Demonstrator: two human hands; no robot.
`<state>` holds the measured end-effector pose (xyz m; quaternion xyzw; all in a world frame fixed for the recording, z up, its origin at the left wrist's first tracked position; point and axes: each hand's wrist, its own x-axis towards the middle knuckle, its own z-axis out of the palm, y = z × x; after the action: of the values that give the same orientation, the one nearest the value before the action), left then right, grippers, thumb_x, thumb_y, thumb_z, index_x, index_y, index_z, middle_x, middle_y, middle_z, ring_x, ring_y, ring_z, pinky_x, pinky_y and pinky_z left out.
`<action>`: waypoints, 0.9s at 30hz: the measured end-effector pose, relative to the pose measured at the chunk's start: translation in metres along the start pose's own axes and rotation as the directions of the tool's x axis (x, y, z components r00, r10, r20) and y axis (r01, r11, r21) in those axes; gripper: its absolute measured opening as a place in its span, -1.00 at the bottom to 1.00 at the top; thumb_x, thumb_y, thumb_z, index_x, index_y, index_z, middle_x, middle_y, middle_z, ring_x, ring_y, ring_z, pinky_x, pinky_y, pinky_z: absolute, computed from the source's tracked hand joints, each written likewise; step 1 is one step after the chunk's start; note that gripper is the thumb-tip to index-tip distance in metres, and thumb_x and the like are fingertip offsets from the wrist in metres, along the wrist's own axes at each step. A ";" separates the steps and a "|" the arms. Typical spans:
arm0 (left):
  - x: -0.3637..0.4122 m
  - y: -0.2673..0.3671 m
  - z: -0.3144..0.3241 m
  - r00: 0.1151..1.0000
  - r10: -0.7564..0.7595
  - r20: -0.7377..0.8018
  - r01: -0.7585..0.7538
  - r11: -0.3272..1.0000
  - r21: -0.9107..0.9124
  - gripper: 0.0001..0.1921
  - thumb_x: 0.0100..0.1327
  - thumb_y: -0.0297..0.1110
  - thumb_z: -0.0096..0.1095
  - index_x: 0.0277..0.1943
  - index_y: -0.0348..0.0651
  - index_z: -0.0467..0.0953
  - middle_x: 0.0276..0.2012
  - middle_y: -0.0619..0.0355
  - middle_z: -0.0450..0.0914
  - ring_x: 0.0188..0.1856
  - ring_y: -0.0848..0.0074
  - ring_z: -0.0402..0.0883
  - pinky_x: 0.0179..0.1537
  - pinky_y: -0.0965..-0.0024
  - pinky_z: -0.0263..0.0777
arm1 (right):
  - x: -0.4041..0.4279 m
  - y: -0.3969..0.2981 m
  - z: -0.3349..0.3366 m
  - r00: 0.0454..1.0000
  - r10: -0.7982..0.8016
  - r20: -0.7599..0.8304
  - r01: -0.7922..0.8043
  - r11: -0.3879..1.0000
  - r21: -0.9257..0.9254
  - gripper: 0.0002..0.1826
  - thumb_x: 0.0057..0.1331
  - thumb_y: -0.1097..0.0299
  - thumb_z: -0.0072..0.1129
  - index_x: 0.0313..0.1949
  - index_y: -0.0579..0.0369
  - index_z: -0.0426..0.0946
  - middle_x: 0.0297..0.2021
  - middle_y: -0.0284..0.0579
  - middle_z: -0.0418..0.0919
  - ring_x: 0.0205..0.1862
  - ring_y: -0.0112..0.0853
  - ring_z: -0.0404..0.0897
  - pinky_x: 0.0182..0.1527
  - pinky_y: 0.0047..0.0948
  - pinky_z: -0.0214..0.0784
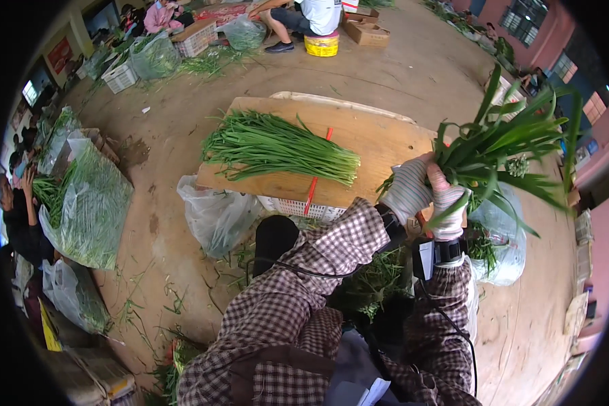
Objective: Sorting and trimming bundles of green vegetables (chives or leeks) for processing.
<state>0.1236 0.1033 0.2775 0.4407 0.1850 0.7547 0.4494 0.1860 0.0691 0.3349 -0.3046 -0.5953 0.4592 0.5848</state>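
Note:
Both my hands wear striped knit gloves with bare fingertips, and they meet at the right end of a wooden board (380,137). My left hand (410,189) is closed around the lower part of a loose bunch of long green leaves (492,144); some green pokes out on its left side. My right hand (447,205) grips the same bunch beside it, and the leaves fan out up and right, slightly blurred. On the board lies a neat pile of garlic chives (284,144), pale cut ends to the right. A red strip (310,195) runs beneath the pile.
The board rests on a white plastic crate (304,208). Clear plastic bags hang at its left (218,215) and right (502,243). Large bags of greens (94,203) stand to the left, near another person. Farther off, a person sits on a yellow tub (322,45).

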 end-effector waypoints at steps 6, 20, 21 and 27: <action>-0.001 0.040 -0.026 1.000 -0.003 -0.029 0.023 0.686 0.728 -0.70 0.01 -0.44 0.18 -0.14 -0.31 0.46 -0.37 -0.07 0.59 -0.29 0.30 0.60 -0.24 0.35 0.42 | 0.019 0.048 -0.002 0.995 -0.071 0.070 0.069 0.997 0.039 -0.48 0.08 0.37 0.35 0.01 0.16 0.36 -0.22 -0.31 0.49 -0.24 -0.51 0.45 -0.13 -0.52 0.33; -0.011 -0.005 -0.051 0.983 0.124 0.135 -0.177 0.450 0.875 -0.44 -0.13 -0.39 0.39 0.00 -0.27 0.37 -0.19 -0.15 0.53 -0.13 0.24 0.55 -0.13 0.21 0.40 | 0.035 0.080 -0.009 1.000 -0.031 -0.002 0.031 0.998 0.049 -0.57 0.01 0.47 0.34 -0.10 0.17 0.44 -0.27 -0.27 0.52 -0.25 -0.47 0.47 -0.07 -0.42 0.32; -0.010 0.008 -0.048 0.970 0.070 0.233 -0.238 0.474 0.848 -0.17 -0.31 -0.33 0.52 0.12 -0.26 0.26 -0.02 -0.16 0.43 0.03 0.08 0.44 0.03 0.15 0.31 | 0.040 0.066 -0.016 0.999 -0.014 -0.035 0.018 0.994 0.104 -0.58 0.01 0.47 0.33 -0.10 0.17 0.45 -0.26 -0.27 0.53 -0.25 -0.47 0.48 -0.07 -0.41 0.32; -0.017 0.021 -0.140 0.983 -0.122 -0.135 0.164 0.916 0.365 -0.26 0.03 -0.33 0.39 0.26 -0.21 0.15 0.22 0.02 0.26 0.31 0.35 0.16 0.30 0.28 0.00 | 0.082 0.030 -0.052 0.999 0.021 0.045 -0.026 0.992 0.121 -0.66 0.00 0.43 0.34 -0.21 0.21 0.48 -0.34 -0.19 0.55 -0.31 -0.42 0.54 -0.15 -0.42 0.40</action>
<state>0.0000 0.0946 0.2075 0.4617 0.3816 0.6935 0.4004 0.2211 0.1650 0.3365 -0.2654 -0.5754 0.5079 0.5836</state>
